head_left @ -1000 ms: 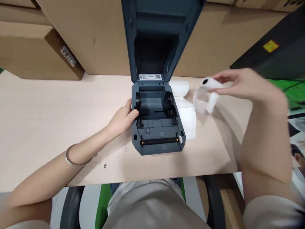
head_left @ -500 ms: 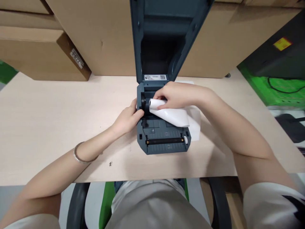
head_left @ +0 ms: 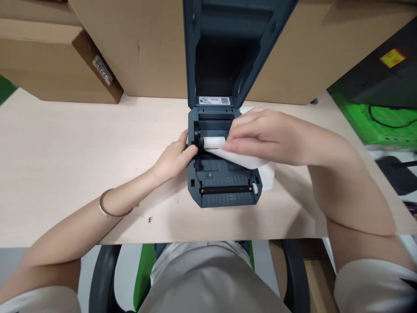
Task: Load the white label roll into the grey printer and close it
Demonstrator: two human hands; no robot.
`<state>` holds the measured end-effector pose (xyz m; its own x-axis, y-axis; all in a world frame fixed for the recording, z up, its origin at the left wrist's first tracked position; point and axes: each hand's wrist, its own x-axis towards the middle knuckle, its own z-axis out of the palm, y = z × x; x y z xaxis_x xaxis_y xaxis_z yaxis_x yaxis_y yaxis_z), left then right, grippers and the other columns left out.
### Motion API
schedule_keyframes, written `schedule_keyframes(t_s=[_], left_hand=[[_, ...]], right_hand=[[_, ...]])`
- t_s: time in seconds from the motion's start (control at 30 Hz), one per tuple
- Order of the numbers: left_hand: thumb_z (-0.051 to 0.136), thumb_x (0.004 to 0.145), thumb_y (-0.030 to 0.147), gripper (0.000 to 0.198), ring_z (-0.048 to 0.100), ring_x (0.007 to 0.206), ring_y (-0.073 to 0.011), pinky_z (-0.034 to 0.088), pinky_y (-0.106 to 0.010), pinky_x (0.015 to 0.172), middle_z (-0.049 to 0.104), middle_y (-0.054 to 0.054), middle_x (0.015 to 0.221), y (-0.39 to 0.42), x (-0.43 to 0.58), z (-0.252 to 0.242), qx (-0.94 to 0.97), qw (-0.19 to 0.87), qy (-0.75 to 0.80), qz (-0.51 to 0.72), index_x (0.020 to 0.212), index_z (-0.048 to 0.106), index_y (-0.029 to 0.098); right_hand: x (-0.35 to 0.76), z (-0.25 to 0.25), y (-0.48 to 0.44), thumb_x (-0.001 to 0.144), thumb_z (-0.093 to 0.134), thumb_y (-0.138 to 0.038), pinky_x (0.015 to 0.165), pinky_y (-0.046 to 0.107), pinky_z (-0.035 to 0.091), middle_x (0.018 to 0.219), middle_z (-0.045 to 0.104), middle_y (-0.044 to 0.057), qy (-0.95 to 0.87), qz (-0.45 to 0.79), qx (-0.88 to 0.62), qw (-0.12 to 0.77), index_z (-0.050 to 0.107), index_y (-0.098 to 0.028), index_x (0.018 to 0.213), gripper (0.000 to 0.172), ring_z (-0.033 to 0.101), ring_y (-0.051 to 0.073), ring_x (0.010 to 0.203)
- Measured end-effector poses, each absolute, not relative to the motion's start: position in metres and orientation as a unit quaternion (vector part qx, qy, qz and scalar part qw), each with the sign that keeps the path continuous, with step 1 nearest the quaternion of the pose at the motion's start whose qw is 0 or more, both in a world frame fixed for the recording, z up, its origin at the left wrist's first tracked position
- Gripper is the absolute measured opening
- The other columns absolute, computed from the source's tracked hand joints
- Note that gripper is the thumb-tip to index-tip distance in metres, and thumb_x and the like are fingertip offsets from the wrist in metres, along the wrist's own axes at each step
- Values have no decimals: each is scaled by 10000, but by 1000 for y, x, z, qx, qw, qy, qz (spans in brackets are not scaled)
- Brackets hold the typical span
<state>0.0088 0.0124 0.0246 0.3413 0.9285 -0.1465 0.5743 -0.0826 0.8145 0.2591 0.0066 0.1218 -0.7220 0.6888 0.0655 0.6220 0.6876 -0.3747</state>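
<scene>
A dark blue-grey label printer (head_left: 224, 202) stands on the table with its lid (head_left: 234, 26) swung up. My left hand (head_left: 176, 156) grips the printer's left side wall, thumb over the inner edge and fingers outside. Inside the bay lies a white paper roll (head_left: 214, 142), its left end against the black holder (head_left: 197, 135). My right hand (head_left: 257, 132) is closed on the roll's right part, with the loose paper (head_left: 247, 161) draping below it toward the right. The fingers hide the roll's right end. A black roller (head_left: 226, 189) crosses the printer's front.
White paper (head_left: 268, 176) lies on the table beside the printer's right side. Large cardboard boxes (head_left: 146, 52) line the back, with a smaller box (head_left: 55, 65) at the left. A dark box with a yellow label (head_left: 392, 57) stands at the right. The table edge is near my body.
My right hand has shifted right along the roll, and its left end now sits against the holder. The loose paper has moved right. My left hand stays on the printer.
</scene>
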Motion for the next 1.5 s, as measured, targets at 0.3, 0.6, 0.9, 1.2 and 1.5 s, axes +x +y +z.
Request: schedule_keyframes(t_s=[0.3, 0.6, 0.9, 1.2, 1.5], left_hand=[[461, 899, 467, 706, 639, 1300, -391, 503, -538, 1125, 757, -127, 1271, 10, 8, 25, 696, 423, 535, 225, 1531, 508, 156], [518, 913, 439, 625, 699, 1205, -327, 534, -459, 1113, 797, -67, 1110, 10, 9, 26, 687, 450, 512, 250, 1477, 562, 173], [598, 909, 485, 617, 643, 1330, -345, 529, -473, 1148, 754, -77, 1298, 16, 9, 22, 685, 472, 496, 249, 1462, 567, 211], [621, 927, 640, 760, 685, 1193, -338, 547, -497, 1084, 731, -113, 1296, 11, 8, 33, 690, 442, 529, 220, 1527, 516, 186], [658, 918, 622, 846, 667, 1122, -291, 572, -466, 996, 657, -124, 1345, -7, 4, 37, 714, 384, 536, 234, 1625, 400, 237]], right_hand=[[227, 103, -94, 970, 518, -24, 753, 352, 635, 942, 789, 60, -899, -107, -365, 219, 691, -143, 1244, 345, 761, 207, 849], [218, 73, -125, 946, 709, -57, 995, 333, 710, 934, 815, -24, -904, -199, -271, 265, 635, -220, 1431, 517, 802, 142, 922], [218, 69, -125, 982, 677, -98, 961, 335, 715, 971, 826, 13, -908, -170, -262, 279, 687, -145, 1357, 377, 798, 172, 962], [218, 52, -132, 1005, 658, -160, 1071, 351, 655, 1045, 820, 52, -907, -161, -255, 292, 670, -130, 1429, 425, 774, 196, 1052], [219, 62, -122, 1018, 631, -187, 1117, 384, 632, 1191, 811, 82, -910, -152, -279, 266, 672, -136, 1371, 359, 757, 206, 1167]])
